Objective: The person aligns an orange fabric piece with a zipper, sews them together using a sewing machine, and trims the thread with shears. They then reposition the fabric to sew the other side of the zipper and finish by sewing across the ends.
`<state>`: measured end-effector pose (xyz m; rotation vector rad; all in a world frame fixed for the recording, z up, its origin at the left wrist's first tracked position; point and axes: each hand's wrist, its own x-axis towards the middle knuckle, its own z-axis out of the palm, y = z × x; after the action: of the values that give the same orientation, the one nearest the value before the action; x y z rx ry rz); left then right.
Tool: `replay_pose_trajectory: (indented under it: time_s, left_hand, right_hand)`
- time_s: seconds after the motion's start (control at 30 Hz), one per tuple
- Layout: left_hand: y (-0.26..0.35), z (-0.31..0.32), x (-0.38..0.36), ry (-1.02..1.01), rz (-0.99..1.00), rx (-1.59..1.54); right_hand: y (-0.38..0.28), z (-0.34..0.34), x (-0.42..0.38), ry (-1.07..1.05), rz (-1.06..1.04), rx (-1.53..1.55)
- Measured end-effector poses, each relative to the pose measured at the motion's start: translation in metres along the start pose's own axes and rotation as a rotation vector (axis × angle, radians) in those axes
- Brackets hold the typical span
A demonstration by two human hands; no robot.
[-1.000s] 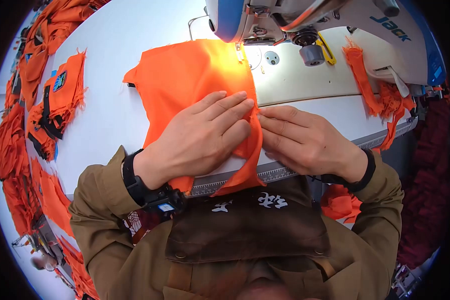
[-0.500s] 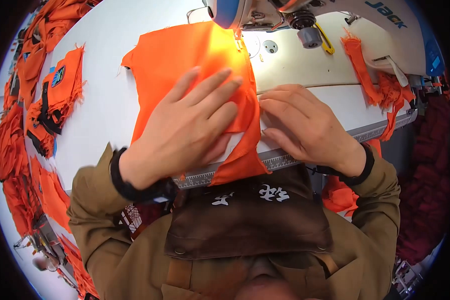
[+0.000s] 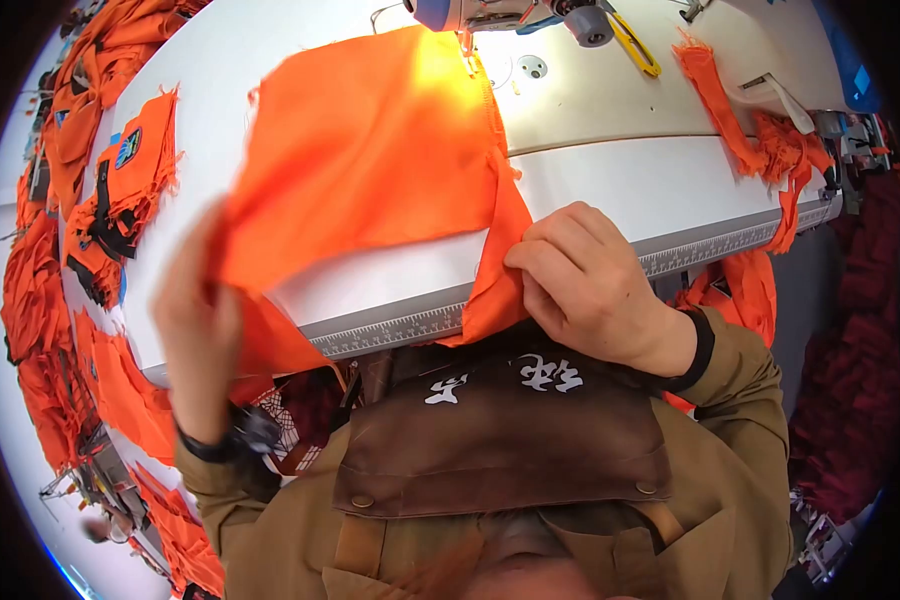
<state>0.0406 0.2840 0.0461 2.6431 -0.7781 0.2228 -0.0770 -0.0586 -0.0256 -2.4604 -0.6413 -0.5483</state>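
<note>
A piece of orange fabric lies on the white sewing table, its upper right edge beneath the lit needle area of a sewing machine. My left hand, blurred by motion, is at the fabric's lower left edge; whether its fingers grip the cloth is unclear. At the right edge, my right hand pinches a narrow orange strip between thumb and fingers. This strip hangs over the table's front edge, as does the fabric's lower left corner.
A ruler runs along the front edge. A yellow cutter lies right of the machine head. Orange scraps are at the right. Orange pieces with a badge lie at the left, and dark red cloth is piled far right.
My left hand has moved left and down from the middle of the fabric to its left edge. The fabric's lower part has spread leftward. My right hand has shifted slightly down and now pinches the strip.
</note>
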Motion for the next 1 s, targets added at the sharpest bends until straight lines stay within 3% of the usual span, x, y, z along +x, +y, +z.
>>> replay_pose_trajectory:
  time_s: [0.03, 0.1, 0.17, 0.2, 0.27, 0.3, 0.43, 0.57, 0.77, 0.83, 1.0]
  left_hand:
    - [-0.017, -0.006, 0.021, 0.11, 0.119, 0.093]
    - [-0.026, -0.013, 0.069, 0.265, 0.135, 0.196]
    - [0.0, -0.001, 0.102, 0.458, 0.436, 0.578]
    - [0.014, 0.012, 0.103, 0.351, 0.487, 0.372]
    - [0.043, 0.033, 0.1, -0.076, 0.808, 0.004]
    - [0.059, 0.046, 0.096, -0.238, 0.866, -0.141]
    - [0.064, 0.075, 0.092, -0.334, 0.8, -0.243]
    - [0.069, 0.084, 0.092, -0.249, 0.72, -0.249]
    - [0.071, 0.093, 0.094, -0.066, 0.829, -0.143]
    - [0.074, 0.09, 0.091, 0.009, 0.88, -0.035]
    - [0.083, 0.084, 0.08, 0.106, 0.861, 0.119]
  right_hand:
    - [-0.001, 0.0, -0.001, -0.002, 0.011, -0.009]
    - [-0.011, -0.006, 0.003, 0.0, 0.057, 0.011]
    - [-0.017, -0.009, 0.003, 0.022, 0.087, 0.026]
    - [-0.018, -0.007, 0.002, 0.044, 0.096, 0.033]
    - [-0.019, -0.005, -0.001, 0.043, 0.097, 0.018]
    - [-0.019, -0.004, -0.002, 0.023, 0.083, -0.007]
    - [-0.003, -0.002, -0.011, -0.041, 0.023, -0.036]
    - [0.0, -0.023, 0.0, -0.073, 0.238, 0.298]
    - [-0.006, -0.008, 0.011, 0.02, 0.103, -0.119]
    - [-0.002, -0.002, 0.001, -0.058, 0.041, -0.106]
    - [-0.006, -0.006, 0.017, 0.155, 0.114, 0.068]
